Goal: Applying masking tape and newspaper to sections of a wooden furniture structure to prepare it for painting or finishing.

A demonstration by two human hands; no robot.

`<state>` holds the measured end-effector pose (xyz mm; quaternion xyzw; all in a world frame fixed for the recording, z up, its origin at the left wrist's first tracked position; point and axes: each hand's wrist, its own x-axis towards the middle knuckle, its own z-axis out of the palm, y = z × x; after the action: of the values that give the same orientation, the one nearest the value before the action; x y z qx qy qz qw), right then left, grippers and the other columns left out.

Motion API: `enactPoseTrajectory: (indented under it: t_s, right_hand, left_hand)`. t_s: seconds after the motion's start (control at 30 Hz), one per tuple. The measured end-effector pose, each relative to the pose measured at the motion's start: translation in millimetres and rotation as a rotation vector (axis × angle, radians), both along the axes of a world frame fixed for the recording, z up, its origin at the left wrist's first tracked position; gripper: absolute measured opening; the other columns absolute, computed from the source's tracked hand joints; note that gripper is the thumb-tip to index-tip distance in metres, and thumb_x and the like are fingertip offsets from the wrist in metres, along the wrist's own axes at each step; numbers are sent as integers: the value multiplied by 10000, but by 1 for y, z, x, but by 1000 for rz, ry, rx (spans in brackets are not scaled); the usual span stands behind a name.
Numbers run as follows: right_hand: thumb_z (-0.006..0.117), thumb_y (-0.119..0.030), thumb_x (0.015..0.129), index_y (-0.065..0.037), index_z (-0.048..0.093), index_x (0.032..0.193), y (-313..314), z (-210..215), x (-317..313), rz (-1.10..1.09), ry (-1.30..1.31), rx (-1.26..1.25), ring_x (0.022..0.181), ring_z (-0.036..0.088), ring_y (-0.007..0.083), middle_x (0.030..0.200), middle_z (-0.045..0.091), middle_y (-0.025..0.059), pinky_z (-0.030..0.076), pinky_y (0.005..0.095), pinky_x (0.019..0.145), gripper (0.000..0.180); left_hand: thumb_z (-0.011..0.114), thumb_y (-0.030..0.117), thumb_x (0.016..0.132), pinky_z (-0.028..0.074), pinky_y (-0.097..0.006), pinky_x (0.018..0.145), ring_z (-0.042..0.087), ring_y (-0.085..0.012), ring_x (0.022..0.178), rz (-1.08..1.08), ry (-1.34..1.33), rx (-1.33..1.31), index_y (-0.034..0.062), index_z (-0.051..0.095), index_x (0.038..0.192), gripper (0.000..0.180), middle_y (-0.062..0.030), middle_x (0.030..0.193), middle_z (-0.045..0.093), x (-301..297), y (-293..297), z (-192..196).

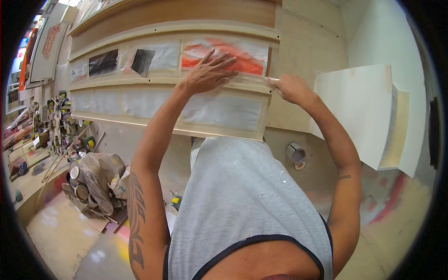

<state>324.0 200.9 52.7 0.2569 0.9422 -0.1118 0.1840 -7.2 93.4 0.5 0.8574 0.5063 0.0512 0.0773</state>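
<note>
Orange-streaked masking sheet (224, 56) on the long pale wooden panel (140, 116): left hand (207, 72) flat, fingers spread, right hand (291, 87) pinching its edge strip, so peeling evenly seems next.

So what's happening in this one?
A person stands facing a long pale wooden panel with recessed sections covered in plastic sheeting. The left hand lies flat, fingers spread, on the red-and-orange stained sheet in the upper right section. The right hand pinches something thin at the panel's right edge; what it is cannot be made out. Paint cans are heaped on the floor to the left, and one can sits to the right.
</note>
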Motion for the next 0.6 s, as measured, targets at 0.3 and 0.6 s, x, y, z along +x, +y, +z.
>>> enactPoseTrajectory:
  t_s: [0.3,0.6]
  right_hand:
    - [558,-226,1023,-368,602,1408,1,6,4,-39,-30,-51,774,666,385,885,659,173,548,511,697,413]
    - [613,-202,988,-371,585,1428,16,-7,21,17,226,-182,770,643,379,887,627,159,530,497,702,472]
  left_hand:
    - [333,544,1080,98,-545,1305,172,-268,1587,-411,-37,-47,392,539,1487,480,-1,1713,234,32,64,2]
    - [341,536,1081,108,-576,1296,189,-281,1583,-519,-12,30,461,418,1544,476,-18,1719,209,43,82,-9]
